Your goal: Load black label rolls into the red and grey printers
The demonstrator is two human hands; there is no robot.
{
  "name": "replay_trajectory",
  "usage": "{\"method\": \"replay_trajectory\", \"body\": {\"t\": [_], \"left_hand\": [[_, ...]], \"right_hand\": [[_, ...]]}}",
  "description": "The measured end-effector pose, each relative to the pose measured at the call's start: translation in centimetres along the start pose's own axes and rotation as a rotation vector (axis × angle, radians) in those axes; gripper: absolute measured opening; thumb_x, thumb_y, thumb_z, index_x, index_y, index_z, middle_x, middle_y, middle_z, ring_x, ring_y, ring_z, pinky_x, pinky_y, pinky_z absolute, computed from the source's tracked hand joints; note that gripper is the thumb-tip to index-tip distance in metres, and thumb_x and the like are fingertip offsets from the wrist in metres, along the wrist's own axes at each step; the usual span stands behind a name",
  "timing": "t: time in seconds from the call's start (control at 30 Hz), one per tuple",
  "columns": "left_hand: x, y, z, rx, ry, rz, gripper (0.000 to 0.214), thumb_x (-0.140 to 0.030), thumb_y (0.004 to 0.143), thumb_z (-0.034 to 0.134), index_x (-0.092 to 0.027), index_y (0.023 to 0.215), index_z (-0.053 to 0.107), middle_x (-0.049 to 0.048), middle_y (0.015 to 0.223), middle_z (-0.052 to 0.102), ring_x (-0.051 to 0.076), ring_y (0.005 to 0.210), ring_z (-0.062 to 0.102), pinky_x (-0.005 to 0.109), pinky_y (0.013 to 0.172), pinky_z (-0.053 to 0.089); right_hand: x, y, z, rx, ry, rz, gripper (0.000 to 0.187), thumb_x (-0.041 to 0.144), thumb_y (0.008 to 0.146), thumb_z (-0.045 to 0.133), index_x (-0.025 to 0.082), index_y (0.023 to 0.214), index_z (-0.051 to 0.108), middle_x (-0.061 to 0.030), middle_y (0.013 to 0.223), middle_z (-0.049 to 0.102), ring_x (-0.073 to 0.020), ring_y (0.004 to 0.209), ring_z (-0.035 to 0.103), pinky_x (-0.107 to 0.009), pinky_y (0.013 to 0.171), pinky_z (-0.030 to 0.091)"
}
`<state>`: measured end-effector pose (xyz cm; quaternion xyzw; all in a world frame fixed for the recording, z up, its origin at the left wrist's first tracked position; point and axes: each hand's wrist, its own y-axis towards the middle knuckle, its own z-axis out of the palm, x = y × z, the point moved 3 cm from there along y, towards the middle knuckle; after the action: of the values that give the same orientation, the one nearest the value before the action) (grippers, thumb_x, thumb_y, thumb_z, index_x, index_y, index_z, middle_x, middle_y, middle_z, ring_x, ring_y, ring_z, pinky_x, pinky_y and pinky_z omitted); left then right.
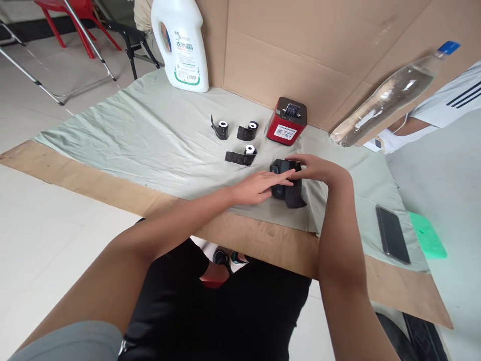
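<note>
A small black device point(277, 191) with rounded edges lies on the cloth in front of me. A dark strip point(295, 196) lies over its right side, its end spreading toward me. My left hand point(259, 187) reaches in from the left, fingers stretched out across the device's top. From the right, my right hand point(311, 168) bends over at the wrist, its fingers curled onto the device's far right part. The fingers of both hands meet there and hide part of it. Just beyond stand a roll with a loose black tail point(248, 156) and a red box point(286, 123) with a dark top.
Two similar rolls point(223, 130) point(247, 131) stand farther back. A white jug point(184, 50) and a cardboard wall point(285, 50) border the far side. A clear bottle point(391, 98) leans at right, near another person's sleeve point(451, 100). A phone point(393, 234) lies right of my arm.
</note>
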<state>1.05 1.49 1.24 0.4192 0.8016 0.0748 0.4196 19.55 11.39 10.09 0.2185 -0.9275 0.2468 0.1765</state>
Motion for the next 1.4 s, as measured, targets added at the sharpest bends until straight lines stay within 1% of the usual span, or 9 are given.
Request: {"method": "replay_trajectory", "body": {"t": [0.3, 0.53, 0.67, 0.8, 0.87, 0.93, 1.0, 1.13, 1.4], "left_hand": [[0.2, -0.2, -0.1, -0.093, -0.019, 0.033, 0.096, -0.001, 0.088, 0.043, -0.037, 0.171, 0.013, 0.0008, 0.151, 0.067, 0.024, 0.14, 0.061, 0.044, 0.115, 0.047], [0.1, -0.1, -0.4, -0.146, -0.047, 0.095, 0.096, 0.001, 0.086, 0.044, -0.037, 0.171, 0.018, 0.0017, 0.146, 0.07, 0.022, 0.137, 0.064, 0.043, 0.114, 0.05], [-0.1, -0.1, -0.5, -0.151, -0.049, 0.093, 0.095, 0.0, 0.087, 0.043, -0.037, 0.17, 0.019, 0.0018, 0.145, 0.07, 0.022, 0.136, 0.065, 0.043, 0.114, 0.051], [-0.1, -0.1, -0.6, -0.167, -0.059, 0.079, 0.093, 0.0, 0.087, 0.045, -0.037, 0.17, 0.023, 0.0022, 0.143, 0.072, 0.022, 0.135, 0.065, 0.041, 0.113, 0.052], [0.0, -0.2, -0.7, -0.184, -0.069, 0.083, 0.092, -0.001, 0.087, 0.045, -0.036, 0.169, 0.024, 0.0031, 0.14, 0.073, 0.022, 0.133, 0.066, 0.04, 0.111, 0.053], [0.2, -0.2, -0.7, -0.203, -0.08, 0.083, 0.09, -0.001, 0.087, 0.044, -0.035, 0.169, 0.027, 0.0042, 0.138, 0.074, 0.021, 0.129, 0.068, 0.039, 0.108, 0.055], [0.5, -0.3, -0.7, -0.225, -0.089, 0.08, 0.089, -0.001, 0.087, 0.045, -0.034, 0.168, 0.029, 0.0048, 0.136, 0.075, 0.02, 0.123, 0.07, 0.038, 0.105, 0.056], [1.0, -0.4, -0.9, -0.259, -0.088, 0.074, 0.087, -0.003, 0.087, 0.046, -0.034, 0.167, 0.032, 0.0053, 0.132, 0.075, 0.019, 0.114, 0.072, 0.036, 0.101, 0.057], [1.2, -0.5, -1.3, -0.295, -0.102, 0.004, 0.084, -0.007, 0.086, 0.049, -0.033, 0.165, 0.037, 0.0039, 0.129, 0.075, 0.018, 0.104, 0.07, 0.036, 0.101, 0.055]], "right_hand": [[-2.0, 0.3, -0.9, -0.079, 0.28, -0.024, 0.047, 0.055, 0.084, 0.076, 0.027, 0.122, 0.081, -0.0051, 0.124, 0.079, -0.0337, 0.12, 0.068, -0.044, 0.103, 0.055], [-2.7, 1.9, -0.6, -0.387, 0.281, 0.055, 0.058, 0.074, 0.096, 0.053, 0.021, 0.086, 0.074, -0.0087, 0.085, 0.075, -0.0291, 0.087, 0.073, -0.041, 0.079, 0.058], [-2.3, 2.0, -0.5, -0.497, 0.135, 0.125, 0.052, 0.066, 0.101, 0.049, 0.02, 0.094, 0.071, -0.0101, 0.085, 0.073, -0.0283, 0.08, 0.072, -0.044, 0.08, 0.056], [-1.5, 0.5, -1.5, -0.561, 0.059, 0.174, 0.044, 0.057, 0.096, 0.06, 0.018, 0.112, 0.072, -0.0143, 0.102, 0.074, -0.0308, 0.091, 0.072, -0.047, 0.086, 0.055], [-0.9, -0.5, -2.1, -0.614, 0.005, 0.154, 0.038, 0.052, 0.093, 0.064, 0.019, 0.107, 0.075, -0.0141, 0.1, 0.073, -0.0319, 0.094, 0.07, -0.048, 0.088, 0.054], [-0.1, -1.1, -2.3, -0.591, -0.039, 0.111, 0.028, 0.046, 0.091, 0.067, 0.02, 0.093, 0.077, -0.012, 0.091, 0.073, -0.0308, 0.091, 0.068, -0.047, 0.085, 0.054], [0.5, -1.0, -1.8, -0.457, -0.072, 0.083, 0.022, 0.039, 0.088, 0.069, 0.021, 0.081, 0.079, -0.0089, 0.081, 0.073, -0.0286, 0.085, 0.068, -0.043, 0.078, 0.053], [0.7, 0.1, 0.2, -0.186, -0.176, 0.089, 0.011, 0.026, 0.081, 0.074, 0.025, 0.082, 0.084, -0.003, 0.083, 0.078, -0.026, 0.083, 0.069, -0.036, 0.071, 0.05], [1.0, 0.8, 2.0, -0.206, -0.412, 0.147, 0.018, 0.042, 0.083, 0.075, 0.026, 0.086, 0.082, -0.0071, 0.094, 0.08, -0.0264, 0.084, 0.069, -0.035, 0.063, 0.043]]}}
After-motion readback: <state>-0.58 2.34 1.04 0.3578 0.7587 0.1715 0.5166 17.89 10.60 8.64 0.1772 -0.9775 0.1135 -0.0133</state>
